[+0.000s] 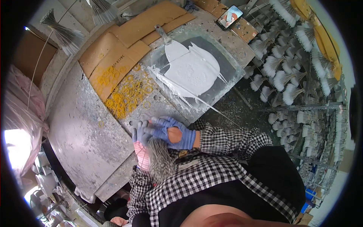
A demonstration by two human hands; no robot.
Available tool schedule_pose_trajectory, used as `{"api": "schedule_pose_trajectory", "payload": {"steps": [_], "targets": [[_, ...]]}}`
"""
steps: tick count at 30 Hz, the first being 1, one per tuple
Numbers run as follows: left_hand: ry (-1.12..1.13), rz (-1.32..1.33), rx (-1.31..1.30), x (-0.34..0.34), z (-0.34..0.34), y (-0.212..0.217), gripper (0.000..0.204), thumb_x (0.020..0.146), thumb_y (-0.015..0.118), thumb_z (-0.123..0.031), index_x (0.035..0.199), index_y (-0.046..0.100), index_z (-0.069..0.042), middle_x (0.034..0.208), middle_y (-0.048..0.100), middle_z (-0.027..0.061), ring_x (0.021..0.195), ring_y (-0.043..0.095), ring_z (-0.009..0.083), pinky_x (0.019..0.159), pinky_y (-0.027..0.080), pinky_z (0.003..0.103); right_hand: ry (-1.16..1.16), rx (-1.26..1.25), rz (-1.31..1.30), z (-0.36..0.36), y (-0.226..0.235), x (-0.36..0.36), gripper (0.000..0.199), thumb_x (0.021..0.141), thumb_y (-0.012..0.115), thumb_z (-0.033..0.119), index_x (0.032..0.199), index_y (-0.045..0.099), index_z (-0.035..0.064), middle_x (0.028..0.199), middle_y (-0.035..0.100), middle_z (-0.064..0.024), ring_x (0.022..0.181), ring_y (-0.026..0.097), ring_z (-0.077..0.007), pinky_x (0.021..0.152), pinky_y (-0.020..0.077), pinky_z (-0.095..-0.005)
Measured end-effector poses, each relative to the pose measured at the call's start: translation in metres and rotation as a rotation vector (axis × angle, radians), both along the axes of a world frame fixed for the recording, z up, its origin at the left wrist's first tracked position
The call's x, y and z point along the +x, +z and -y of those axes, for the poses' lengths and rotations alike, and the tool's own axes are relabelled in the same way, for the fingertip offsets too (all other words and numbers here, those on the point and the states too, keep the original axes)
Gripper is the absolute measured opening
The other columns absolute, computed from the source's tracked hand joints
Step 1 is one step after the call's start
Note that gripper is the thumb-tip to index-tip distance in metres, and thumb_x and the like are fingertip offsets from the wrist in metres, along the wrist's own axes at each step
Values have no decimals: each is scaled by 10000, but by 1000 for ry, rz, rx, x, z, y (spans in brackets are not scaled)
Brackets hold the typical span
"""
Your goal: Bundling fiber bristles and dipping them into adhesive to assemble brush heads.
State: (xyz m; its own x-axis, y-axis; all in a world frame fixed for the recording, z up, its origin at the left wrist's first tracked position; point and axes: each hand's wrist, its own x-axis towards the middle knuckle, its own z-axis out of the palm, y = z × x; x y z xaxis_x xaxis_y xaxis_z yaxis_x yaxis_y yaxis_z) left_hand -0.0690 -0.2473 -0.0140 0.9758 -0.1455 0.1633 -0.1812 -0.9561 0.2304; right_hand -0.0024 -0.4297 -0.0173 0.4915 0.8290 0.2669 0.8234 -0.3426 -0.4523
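Both my hands are at the table's near edge, around a bundle of thin grey wires (160,160). My left hand (142,149), in a pink and grey glove, is closed round the bundle's upper end. Over it lies my right hand (172,132), in a blue glove with a hole on the back, its fingers bent across the left fingers and the bundle's top. The wires fan out downward against my checked apron (204,172). Just beyond my hands, many yellow rubber bands (123,100) lie in a loose heap. The bundle's gripped end is hidden.
A glass plate (230,72) carries spread white paste (194,70), with a scraper (162,34) and a thin stick by it. Cardboard sheets (132,30) cover the far table. A phone (229,17) lies far right. Racks of white-tipped bundles (283,72) stand at right.
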Motion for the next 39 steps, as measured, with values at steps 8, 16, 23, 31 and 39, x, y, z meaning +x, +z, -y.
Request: {"api": "schedule_pose_trajectory", "payload": {"steps": [8, 16, 23, 31, 39], "targets": [[238, -396, -1355, -44, 29, 49, 704, 857, 771, -309, 1399, 441, -4, 1299, 591, 144, 1252, 536, 277, 1078, 405, 430, 198, 376, -491, 10, 31, -8, 731, 810, 721, 328, 1438, 440, 81, 1332, 549, -198, 1196, 573, -319, 993, 479, -399], [684, -846, -1900, -102, 48, 43, 576, 883, 745, -268, 1332, 511, 7, 1204, 639, 140, 1077, 640, 234, 945, 531, 379, 179, -128, -1473, 34, 16, -47, 385, 890, 676, 291, 1177, 610, 43, 953, 693, -126, 829, 696, -211, 698, 541, -318], [766, -828, -1709, -106, 40, 36, 259, 918, 662, -126, 1153, 604, -33, 934, 700, 100, 759, 675, 142, 616, 545, 231, -77, -141, -1763, 39, 16, -44, 350, 897, 684, 286, 1139, 652, 35, 892, 698, -84, 637, 697, -154, 510, 533, -271], [690, -588, -1779, -108, 69, 6, 266, 880, 694, -61, 1124, 603, -9, 886, 679, 35, 744, 621, 108, 684, 510, 243, -279, -76, -1662, 28, 19, -55, 334, 909, 714, 357, 1004, 679, 39, 721, 666, -53, 543, 607, -112, 449, 476, -236], [744, -603, -1644, -131, 14, 61, 307, 948, 662, -343, 879, 583, -54, 606, 523, -4, 492, 466, 86, 452, 342, 232, -138, 10, -1533, 59, 56, -20, 363, 930, 686, 403, 958, 702, 41, 648, 653, -46, 502, 589, -74, 482, 488, -215]]}}
